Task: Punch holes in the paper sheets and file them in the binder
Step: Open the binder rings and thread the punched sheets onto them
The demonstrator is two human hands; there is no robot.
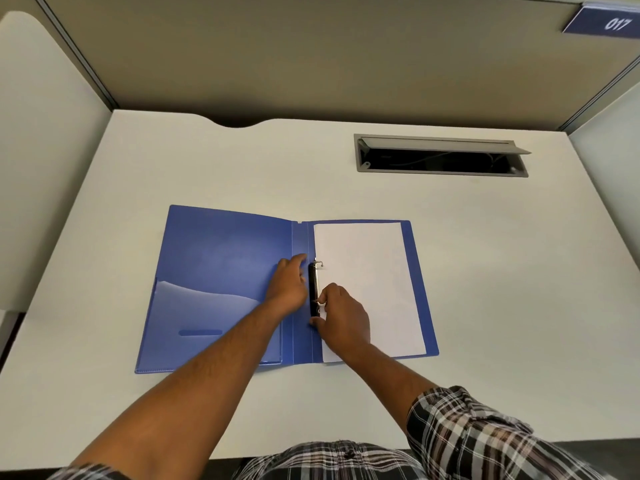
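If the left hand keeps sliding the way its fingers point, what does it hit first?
The left hand points up along the binder spine, beside the ring clip. It likely meets only the bare spine, then the table; height is unclear.

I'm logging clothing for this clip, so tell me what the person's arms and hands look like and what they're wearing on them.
Both hands are bare: no gloves, and no rings or watch that I can make out on the left hand or right hand. The forearms are uncovered. The right arm has a plaid sleeve in black, white and brownish checks, pushed up above the forearm. A bit of the same plaid shows at the left arm's lower edge.
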